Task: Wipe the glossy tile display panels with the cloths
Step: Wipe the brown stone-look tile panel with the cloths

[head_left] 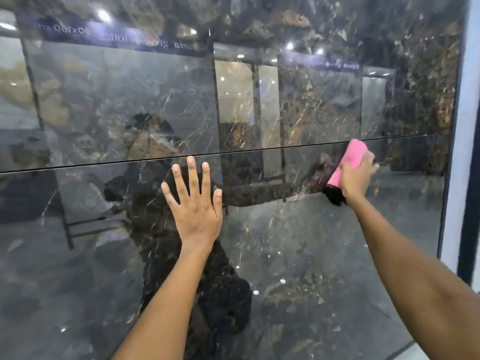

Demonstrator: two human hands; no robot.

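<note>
the right hand (pixel 357 175) presses a folded pink cloth (pixel 349 158) flat against the glossy dark marble-patterned tile panel (pixel 311 255), its fingers curled over the cloth's outer edge and grasping it so the fabric stays bunched into a firm pad. the cloth sits near the panel's right side, just below the thin horizontal seam (pixel 233 152) that divides this lower panel from the upper glossy dark tile panel (pixel 130 87), with its top end touching the seam. the left hand (pixel 193 201) lies flat on the lower panel, well apart from the cloth, fingers (pixel 192 172) released and spread straight, holding nothing; it looks like a brace that steadies the body while the other arm reaches far to the side. a pale wall edge with a dark blue strip (pixel 465 152) borders the panels on the right. the surface reflects showroom lights and the person's arms, so any remaining smears are hard to tell apart from reflections.
</note>
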